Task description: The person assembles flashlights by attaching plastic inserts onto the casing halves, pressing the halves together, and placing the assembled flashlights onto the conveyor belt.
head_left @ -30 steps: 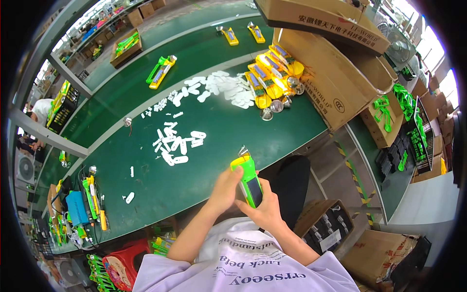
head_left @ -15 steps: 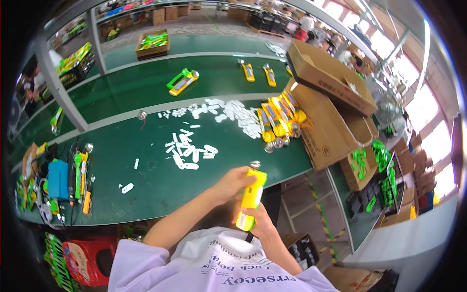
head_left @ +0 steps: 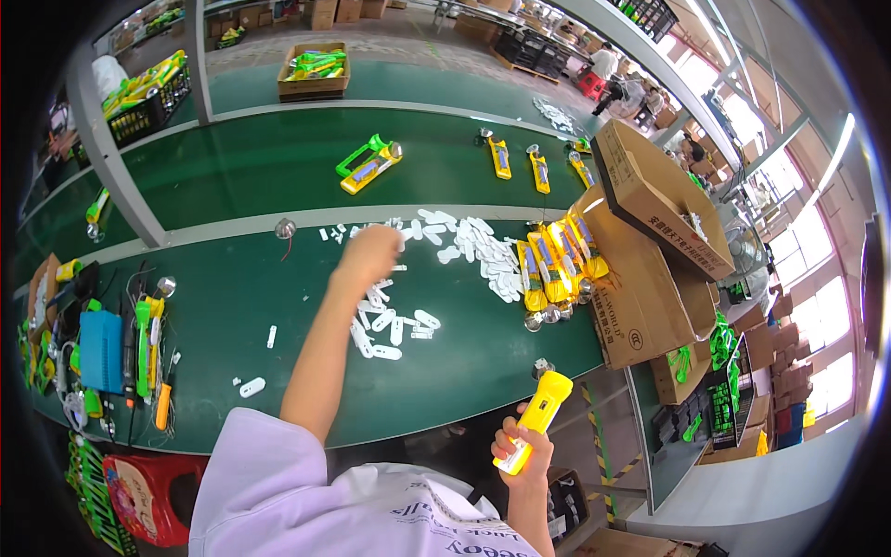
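My right hand (head_left: 526, 452) is closed around the lower part of a yellow flashlight body (head_left: 546, 406), held tilted in front of me past the table's front edge. A small silvery reflector (head_left: 541, 369) shows at its upper end. My left hand (head_left: 368, 254) is stretched out over the table among small white plastic pieces (head_left: 483, 252); its fingers are blurred and partly hidden, so I cannot see whether they hold a piece. Nearer me lies a looser cluster of white oblong pieces (head_left: 385, 336).
Yellow flashlight halves with reflectors (head_left: 557, 265) lie piled beside cardboard boxes (head_left: 640, 297) on the right. More sit on the green strip (head_left: 269, 148) beyond the rail. Tools, including an orange-handled screwdriver (head_left: 164, 406), lie left near a blue box (head_left: 101, 351).
My left hand has let go of the yellow flashlight body and moved forward to the white pieces. My right hand has shifted right with the flashlight body in it.
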A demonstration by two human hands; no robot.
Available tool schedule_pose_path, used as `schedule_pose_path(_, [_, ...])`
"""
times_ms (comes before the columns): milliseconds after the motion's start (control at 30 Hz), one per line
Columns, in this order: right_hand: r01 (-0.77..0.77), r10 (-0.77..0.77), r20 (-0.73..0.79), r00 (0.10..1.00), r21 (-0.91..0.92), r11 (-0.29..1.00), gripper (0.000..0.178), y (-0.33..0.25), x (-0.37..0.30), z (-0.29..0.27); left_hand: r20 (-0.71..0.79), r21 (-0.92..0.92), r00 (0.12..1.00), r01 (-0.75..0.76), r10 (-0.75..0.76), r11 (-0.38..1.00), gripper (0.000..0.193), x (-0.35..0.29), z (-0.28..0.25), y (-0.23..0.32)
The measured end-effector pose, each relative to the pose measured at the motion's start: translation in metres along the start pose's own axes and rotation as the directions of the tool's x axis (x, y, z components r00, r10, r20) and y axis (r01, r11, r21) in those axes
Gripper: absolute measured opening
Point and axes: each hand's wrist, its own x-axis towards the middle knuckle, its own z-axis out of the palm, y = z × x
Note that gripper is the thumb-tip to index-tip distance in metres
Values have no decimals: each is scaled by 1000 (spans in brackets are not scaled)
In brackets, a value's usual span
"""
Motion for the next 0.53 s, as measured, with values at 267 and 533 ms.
schedule_pose_path(267, [7, -14, -54, 998, -125, 992, 43, -4, 31, 26, -222, -322, 972, -1, -75, 947, 8, 5, -19, -55])
schedule_pose_path(533, [-87, 134, 408, 903, -131, 988, 48, -46, 204, 146, -223, -209, 974, -24, -23, 978, 14, 3, -6, -78])
